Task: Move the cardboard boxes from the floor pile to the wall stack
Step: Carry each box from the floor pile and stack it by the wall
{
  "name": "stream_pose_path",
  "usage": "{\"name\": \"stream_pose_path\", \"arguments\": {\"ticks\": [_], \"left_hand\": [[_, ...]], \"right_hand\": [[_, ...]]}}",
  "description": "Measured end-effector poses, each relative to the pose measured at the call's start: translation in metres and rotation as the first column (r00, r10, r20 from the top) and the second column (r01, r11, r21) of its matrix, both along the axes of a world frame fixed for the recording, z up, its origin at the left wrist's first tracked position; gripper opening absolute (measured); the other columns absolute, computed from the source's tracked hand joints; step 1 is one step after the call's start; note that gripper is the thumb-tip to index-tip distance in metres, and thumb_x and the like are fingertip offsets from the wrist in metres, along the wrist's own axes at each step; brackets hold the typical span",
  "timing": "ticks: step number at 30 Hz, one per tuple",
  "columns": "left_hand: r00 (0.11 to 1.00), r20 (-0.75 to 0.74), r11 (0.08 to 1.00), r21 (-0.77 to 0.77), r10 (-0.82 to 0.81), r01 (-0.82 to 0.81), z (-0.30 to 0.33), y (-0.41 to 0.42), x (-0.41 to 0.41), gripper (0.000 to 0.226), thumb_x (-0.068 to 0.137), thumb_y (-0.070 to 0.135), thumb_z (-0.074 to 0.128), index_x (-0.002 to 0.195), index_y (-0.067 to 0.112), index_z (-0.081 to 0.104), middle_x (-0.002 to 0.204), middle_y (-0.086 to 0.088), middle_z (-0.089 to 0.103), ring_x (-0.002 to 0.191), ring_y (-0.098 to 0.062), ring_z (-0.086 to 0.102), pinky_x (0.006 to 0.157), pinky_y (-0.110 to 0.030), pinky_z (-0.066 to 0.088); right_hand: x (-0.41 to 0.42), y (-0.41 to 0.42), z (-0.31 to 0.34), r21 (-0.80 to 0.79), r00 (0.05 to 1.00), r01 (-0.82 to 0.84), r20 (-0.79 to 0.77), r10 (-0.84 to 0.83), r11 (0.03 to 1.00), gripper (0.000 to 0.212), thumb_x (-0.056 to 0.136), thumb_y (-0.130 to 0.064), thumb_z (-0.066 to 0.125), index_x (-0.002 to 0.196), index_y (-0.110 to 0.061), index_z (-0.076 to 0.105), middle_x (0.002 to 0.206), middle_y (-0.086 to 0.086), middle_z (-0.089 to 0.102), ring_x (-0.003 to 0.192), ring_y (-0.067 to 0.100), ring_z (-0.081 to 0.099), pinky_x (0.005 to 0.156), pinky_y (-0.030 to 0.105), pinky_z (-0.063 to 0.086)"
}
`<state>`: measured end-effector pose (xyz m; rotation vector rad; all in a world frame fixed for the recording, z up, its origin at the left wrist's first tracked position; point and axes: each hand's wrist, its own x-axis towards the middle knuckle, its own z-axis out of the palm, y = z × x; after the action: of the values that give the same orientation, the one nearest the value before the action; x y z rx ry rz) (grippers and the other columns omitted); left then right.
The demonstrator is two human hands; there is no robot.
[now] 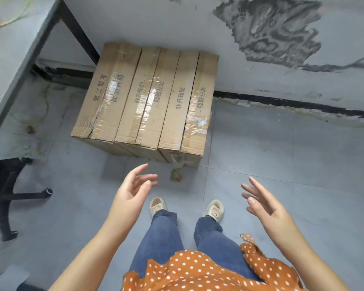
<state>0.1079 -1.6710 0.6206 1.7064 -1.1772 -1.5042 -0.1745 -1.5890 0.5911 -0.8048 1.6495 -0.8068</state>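
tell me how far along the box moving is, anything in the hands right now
Done: long brown cardboard boxes stand packed side by side against the grey wall. In hand: nothing; the left hand and right hand are both open and empty over the grey tiled floor. Left: cannot tell, since no floor pile shows in this view.

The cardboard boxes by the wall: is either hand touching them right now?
Apart. The head view shows bare grey floor between the cardboard boxes and both the left hand and right hand, which are empty.
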Motion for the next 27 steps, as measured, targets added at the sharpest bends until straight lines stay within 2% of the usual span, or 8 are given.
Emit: {"name": "stream_pose_path", "arguments": {"ticks": [3, 6, 10, 12, 15, 18, 23, 27], "left_hand": [[1.000, -0.017, 0.999, -0.044, 0.010, -0.011, 0.013, 0.015, -0.003, 0.034, 0.097, 0.003, 0.044, 0.121, 0.026, 0.052, 0.106, 0.001, 0.068, 0.097, -0.006, 0.066, 0.086, -0.024, 0.052], [0.999, -0.021, 0.997, -0.064, -0.049, 0.047, 0.020, 0.017, -0.001, 0.035, 0.096, 0.002, 0.045, 0.122, 0.024, 0.053, 0.101, 0.001, 0.070, 0.096, -0.006, 0.066, 0.087, -0.021, 0.052], [0.975, -0.007, 0.968, -0.118, -0.224, 0.222, 0.029, -0.004, 0.014, 0.037, 0.095, 0.002, 0.048, 0.119, 0.029, 0.054, 0.100, 0.004, 0.071, 0.099, -0.008, 0.065, 0.088, -0.027, 0.051], [0.949, 0.002, 0.938, -0.147, -0.316, 0.313, 0.034, -0.016, 0.030, 0.037, 0.095, 0.002, 0.048, 0.120, 0.029, 0.054, 0.102, 0.006, 0.071, 0.100, -0.009, 0.065, 0.089, -0.028, 0.049], [0.901, 0.035, 0.880, -0.199, -0.433, 0.431, 0.042, -0.034, 0.060, 0.038, 0.095, 0.002, 0.048, 0.120, 0.029, 0.055, 0.105, 0.007, 0.071, 0.100, -0.008, 0.065, 0.090, -0.028, 0.050], [0.853, 0.066, 0.817, -0.256, -0.518, 0.517, 0.048, -0.046, 0.087, 0.040, 0.093, 0.001, 0.049, 0.119, 0.030, 0.056, 0.107, 0.006, 0.070, 0.101, -0.009, 0.065, 0.089, -0.026, 0.050], [0.771, 0.025, 0.732, -0.293, -0.637, 0.615, 0.060, -0.045, 0.099, 0.037, 0.086, 0.018, 0.049, 0.121, 0.030, 0.054, 0.106, 0.003, 0.070, 0.100, -0.012, 0.066, 0.090, -0.028, 0.050], [0.634, 0.008, 0.602, -0.306, -0.773, 0.738, 0.064, -0.027, 0.083, 0.041, 0.093, 0.000, 0.047, 0.121, 0.028, 0.054, 0.105, 0.001, 0.071, 0.098, -0.012, 0.066, 0.088, -0.024, 0.051]], "right_hand": [[0.003, 0.021, 0.012, -0.022, 0.997, 0.081, 0.005, -0.081, 0.996, 0.041, 0.089, -0.026, 0.052, 0.124, -0.047, 0.046, 0.123, -0.023, 0.061, 0.116, -0.001, 0.057, 0.100, 0.040, 0.047], [0.015, 0.033, 0.023, -0.044, 0.981, 0.193, 0.018, -0.193, 0.980, 0.047, 0.078, -0.042, 0.053, 0.124, -0.051, 0.047, 0.121, -0.027, 0.062, 0.117, 0.001, 0.057, 0.081, 0.028, 0.055], [0.050, 0.042, 0.031, -0.107, 0.933, 0.359, 0.010, -0.360, 0.927, 0.048, 0.079, -0.045, 0.051, 0.126, -0.051, 0.045, 0.123, -0.026, 0.061, 0.119, 0.002, 0.056, 0.093, 0.040, 0.051], [0.075, 0.047, 0.034, -0.153, 0.889, 0.456, 0.029, -0.457, 0.877, 0.048, 0.080, -0.043, 0.051, 0.127, -0.049, 0.045, 0.122, -0.026, 0.062, 0.117, 0.001, 0.058, 0.097, 0.036, 0.050], [0.120, 0.061, 0.037, -0.208, 0.782, 0.621, 0.097, -0.616, 0.755, 0.046, 0.080, -0.035, 0.052, 0.126, -0.042, 0.050, 0.120, -0.020, 0.065, 0.113, 0.003, 0.061, 0.090, 0.026, 0.052], [0.163, 0.082, 0.040, -0.233, 0.654, 0.751, 0.132, -0.745, 0.618, 0.042, 0.082, -0.029, 0.051, 0.123, -0.037, 0.054, 0.117, -0.016, 0.068, 0.110, 0.007, 0.063, 0.089, 0.029, 0.053], [0.219, 0.131, 0.052, -0.284, 0.360, 0.909, 0.163, -0.918, 0.306, 0.035, 0.083, -0.025, 0.050, 0.117, -0.025, 0.060, 0.110, -0.010, 0.072, 0.099, 0.011, 0.069, 0.078, 0.026, 0.058], [0.256, 0.171, 0.056, -0.296, 0.173, 0.948, 0.161, -0.972, 0.119, 0.039, 0.082, -0.023, 0.049, 0.119, -0.017, 0.059, 0.106, -0.006, 0.073, 0.096, 0.013, 0.070, 0.076, 0.025, 0.058]]}}
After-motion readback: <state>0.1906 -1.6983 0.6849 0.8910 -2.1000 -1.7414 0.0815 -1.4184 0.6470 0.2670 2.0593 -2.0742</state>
